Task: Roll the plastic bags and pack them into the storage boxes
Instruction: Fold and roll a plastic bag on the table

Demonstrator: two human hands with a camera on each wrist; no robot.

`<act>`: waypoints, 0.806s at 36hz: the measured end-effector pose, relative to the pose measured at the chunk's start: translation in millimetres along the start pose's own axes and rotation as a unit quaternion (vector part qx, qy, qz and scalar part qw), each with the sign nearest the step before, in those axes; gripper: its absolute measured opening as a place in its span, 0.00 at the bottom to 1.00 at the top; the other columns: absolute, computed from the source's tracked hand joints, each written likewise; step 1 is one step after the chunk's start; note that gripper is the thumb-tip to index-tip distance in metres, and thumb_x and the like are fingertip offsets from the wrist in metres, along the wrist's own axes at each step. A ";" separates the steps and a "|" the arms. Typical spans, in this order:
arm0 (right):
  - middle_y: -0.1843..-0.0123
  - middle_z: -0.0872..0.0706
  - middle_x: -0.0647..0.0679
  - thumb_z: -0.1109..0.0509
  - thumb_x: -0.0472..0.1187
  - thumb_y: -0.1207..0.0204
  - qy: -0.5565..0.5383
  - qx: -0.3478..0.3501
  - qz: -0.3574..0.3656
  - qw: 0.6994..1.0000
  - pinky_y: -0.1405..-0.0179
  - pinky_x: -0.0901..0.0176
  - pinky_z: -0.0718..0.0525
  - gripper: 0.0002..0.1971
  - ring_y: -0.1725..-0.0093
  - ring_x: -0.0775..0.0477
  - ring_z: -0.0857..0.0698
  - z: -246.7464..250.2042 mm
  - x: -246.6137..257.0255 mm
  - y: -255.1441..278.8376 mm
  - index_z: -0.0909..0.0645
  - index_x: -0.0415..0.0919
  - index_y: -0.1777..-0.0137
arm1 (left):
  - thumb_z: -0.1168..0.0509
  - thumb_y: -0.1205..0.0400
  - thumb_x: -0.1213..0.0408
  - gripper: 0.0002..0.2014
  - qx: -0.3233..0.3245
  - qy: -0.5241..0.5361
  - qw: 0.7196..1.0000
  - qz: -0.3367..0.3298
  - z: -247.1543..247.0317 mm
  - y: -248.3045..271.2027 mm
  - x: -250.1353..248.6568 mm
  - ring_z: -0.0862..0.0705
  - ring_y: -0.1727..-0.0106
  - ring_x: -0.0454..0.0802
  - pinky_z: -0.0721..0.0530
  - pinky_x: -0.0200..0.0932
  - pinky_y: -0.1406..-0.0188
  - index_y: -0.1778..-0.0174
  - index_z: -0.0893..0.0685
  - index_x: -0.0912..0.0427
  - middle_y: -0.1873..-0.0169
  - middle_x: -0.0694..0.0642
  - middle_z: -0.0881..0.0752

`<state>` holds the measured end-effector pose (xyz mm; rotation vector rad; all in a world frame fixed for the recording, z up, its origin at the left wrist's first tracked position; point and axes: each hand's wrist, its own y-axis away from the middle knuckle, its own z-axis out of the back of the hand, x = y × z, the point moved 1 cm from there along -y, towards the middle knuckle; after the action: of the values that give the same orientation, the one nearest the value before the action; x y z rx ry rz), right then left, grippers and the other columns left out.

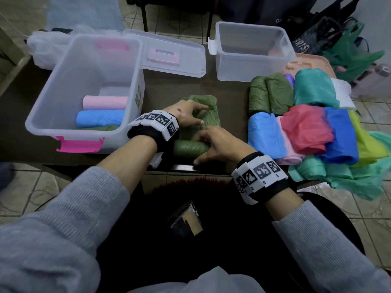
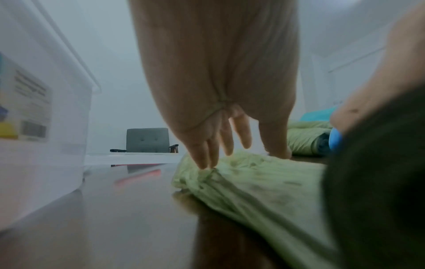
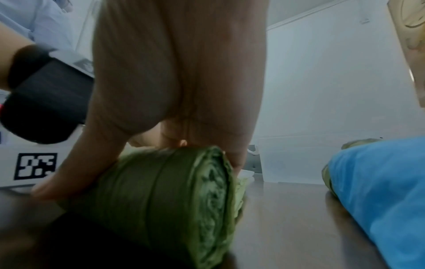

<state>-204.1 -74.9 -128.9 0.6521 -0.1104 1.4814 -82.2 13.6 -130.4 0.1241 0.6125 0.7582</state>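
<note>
The green bag (image 1: 206,119) lies on the dark table (image 1: 230,96) just right of the large storage box (image 1: 42,115), half rolled; its rolled end sits at the near table edge, the flat part stretching away from me; my right hand (image 1: 218,144) curls over the roll, thumb on the near side and fingers over the top, gripping it; my left hand (image 1: 186,114) rests further up on the flat part, fingers straight, tips pressing the crumpled plastic down. Inside the large storage box lie a pink roll (image 1: 104,102), a blue roll (image 1: 99,118) and a green one mostly hidden behind its near wall; the small storage box (image 1: 254,60) stands well right of it; folded bags (image 1: 306,127) are heaped beside my right hand, their far-side ones cut off at the frame edge; my wrist band covers the roll's left end, so I cannot tell how far it reaches.
</note>
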 end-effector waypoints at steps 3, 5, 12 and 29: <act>0.42 0.16 0.45 0.18 0.56 0.40 -0.010 0.006 0.001 1.000 0.45 0.57 0.24 0.32 0.40 0.45 0.22 2.8 -4.3 -0.1 0.18 0.46 0.36 | 0.31 0.21 0.56 0.27 -0.045 0.023 0.999 -0.019 1.7 4.5 -5.6 0.28 0.25 0.54 0.31 0.46 0.26 0.25 0.27 0.48 0.26 0.55 0.26; 0.43 0.18 0.48 0.18 0.53 0.38 -0.037 -0.005 -0.012 0.999 0.51 0.62 0.28 0.33 0.45 0.51 0.23 6.1 -8.2 1.9 0.22 0.43 0.34 | 0.31 0.20 0.58 0.19 -0.096 0.037 0.994 -0.032 2.7 9.2 -11.4 0.21 0.33 0.53 0.27 0.42 0.34 0.33 0.19 0.55 0.35 0.57 0.19; 0.43 0.24 0.42 0.29 0.59 0.28 -0.005 -0.011 -0.052 0.999 0.41 0.52 0.30 0.25 0.35 0.42 0.30 12.2 -15.7 -2.8 0.20 0.45 0.36 | 0.38 0.16 0.56 0.13 -0.163 0.098 0.982 0.011 -1.4 36.0 -15.7 0.13 0.61 0.46 0.17 0.41 0.50 0.58 0.15 0.59 0.66 0.53 0.11; 0.35 0.28 0.37 0.52 0.52 0.13 0.095 -0.106 -0.100 0.985 0.36 0.44 0.32 0.24 0.33 0.37 0.33 4.6 -13.9 -14.7 0.23 0.37 0.35 | 0.48 0.12 0.62 0.17 -0.144 0.045 0.989 0.013 -33.0 43.7 3.3 0.23 0.41 0.63 0.29 0.50 0.41 0.45 0.18 0.69 0.46 0.68 0.20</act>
<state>-190.4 -88.7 -136.4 0.3378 -0.0512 1.3084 -125.5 44.1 -145.1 -0.1678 0.5811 0.8736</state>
